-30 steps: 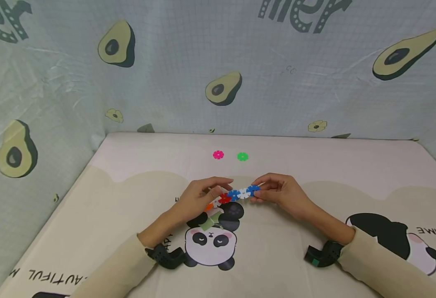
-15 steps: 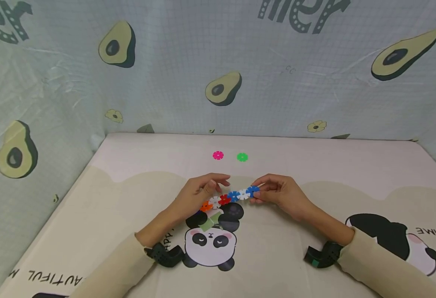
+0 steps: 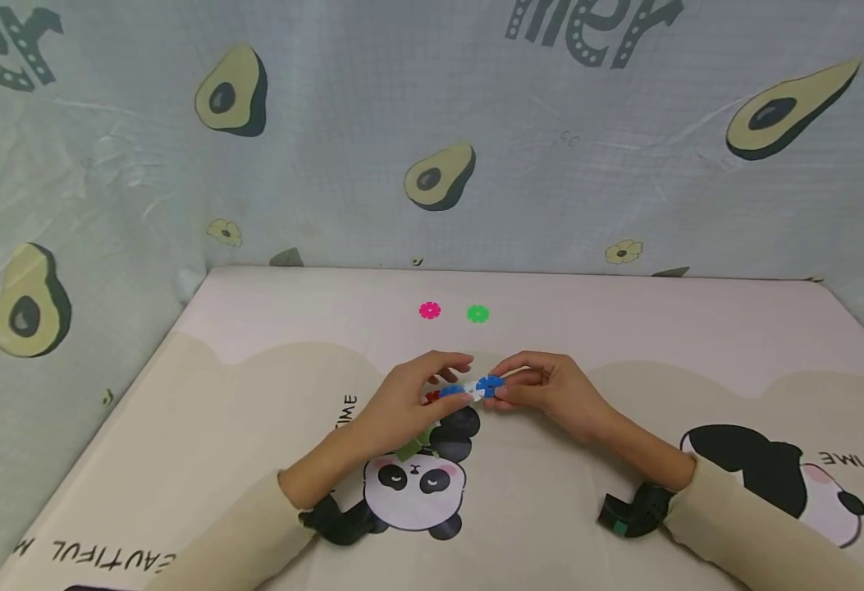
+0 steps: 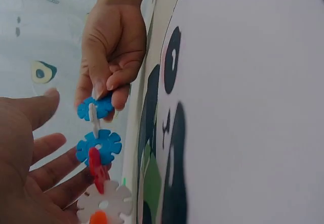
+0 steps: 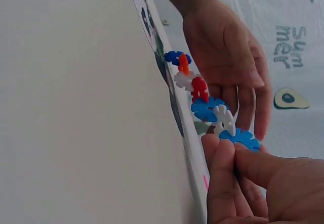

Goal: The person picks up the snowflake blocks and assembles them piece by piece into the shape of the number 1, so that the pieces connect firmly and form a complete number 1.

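A chain of interlocking notched plastic discs [image 5: 207, 110] hangs together piece by piece: dark blue, orange, white, red, blue, white and blue. My right hand [image 3: 553, 390] pinches the blue disc [image 3: 490, 386] at one end between thumb and fingers. Around the chain's middle stands my left hand [image 3: 405, 410], thumb and fingers spread apart. In the left wrist view its fingers [image 4: 53, 155] lie beside and behind the red disc [image 4: 97, 171] and the white disc [image 4: 119, 198], without curling round them. From the head view, the left hand hides the orange and dark blue end.
Farther back on the table lie a pink disc [image 3: 430, 310] and a green disc [image 3: 478, 313], apart from each other. The tablecloth [image 3: 535, 509] carries printed pandas and lettering. A hanging sheet [image 3: 328, 164] with avocado prints rises behind the table's far edge.
My left hand drew back slightly from the chain, then moved right along it, covering the orange and white discs in the head view. The right hand keeps its pinch on the blue end.
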A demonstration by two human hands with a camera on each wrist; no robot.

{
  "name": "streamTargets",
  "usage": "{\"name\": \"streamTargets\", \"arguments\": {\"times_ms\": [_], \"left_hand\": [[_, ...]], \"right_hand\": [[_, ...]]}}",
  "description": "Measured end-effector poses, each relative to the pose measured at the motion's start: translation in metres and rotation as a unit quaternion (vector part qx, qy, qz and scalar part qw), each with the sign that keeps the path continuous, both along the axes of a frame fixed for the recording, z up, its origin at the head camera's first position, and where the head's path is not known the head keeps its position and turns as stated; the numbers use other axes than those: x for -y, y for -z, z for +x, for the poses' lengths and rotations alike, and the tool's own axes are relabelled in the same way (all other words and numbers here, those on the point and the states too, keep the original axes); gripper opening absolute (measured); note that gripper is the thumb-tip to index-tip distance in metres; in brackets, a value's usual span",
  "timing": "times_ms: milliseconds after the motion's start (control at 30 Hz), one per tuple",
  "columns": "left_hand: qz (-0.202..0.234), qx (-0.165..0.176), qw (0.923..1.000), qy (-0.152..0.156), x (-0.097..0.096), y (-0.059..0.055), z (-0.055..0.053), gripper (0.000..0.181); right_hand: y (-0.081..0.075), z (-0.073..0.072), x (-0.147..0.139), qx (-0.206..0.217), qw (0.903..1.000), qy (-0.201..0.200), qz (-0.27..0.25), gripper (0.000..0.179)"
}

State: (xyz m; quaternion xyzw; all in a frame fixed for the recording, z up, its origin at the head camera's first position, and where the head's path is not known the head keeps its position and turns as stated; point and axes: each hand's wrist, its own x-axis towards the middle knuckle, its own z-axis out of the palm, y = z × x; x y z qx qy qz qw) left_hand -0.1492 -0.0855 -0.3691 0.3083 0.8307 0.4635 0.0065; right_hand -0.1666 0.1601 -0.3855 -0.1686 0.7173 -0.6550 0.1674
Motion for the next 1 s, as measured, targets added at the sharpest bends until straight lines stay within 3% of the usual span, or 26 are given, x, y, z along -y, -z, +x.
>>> {"name": "streamTargets", "arguments": {"times_ms": [100,233,500,633,867,1000], "left_hand": [[-0.007,0.007,1.0,-0.002,-0.002,0.0,0.002,0.048],[-0.013,0.013,0.9998,-0.005,-0.004,0.0,0.004,0.048],[-0.026,-0.001,0.9996,-0.013,-0.003,0.0,0.004,0.047],[-0.035,-0.003,0.9992,-0.019,-0.003,0.001,0.002,0.047],[-0.029,-0.026,0.9991,-0.019,-0.002,0.005,0.0,0.042],[-0.029,-0.031,0.999,-0.016,-0.002,0.007,0.0,0.041]], "right_hand": [[0.0,0.003,0.003,-0.016,0.9993,0.003,0.034,0.025],[-0.001,0.006,0.007,-0.015,0.999,0.015,0.041,0.025],[-0.001,0.008,0.01,0.017,0.9996,0.022,-0.003,0.029],[0.0,0.008,0.01,0.012,0.9996,0.024,-0.006,0.027],[-0.003,0.006,0.01,0.016,0.9995,-0.011,-0.024,0.028],[-0.013,0.002,0.005,0.006,0.9988,-0.029,0.038,0.034]]}}
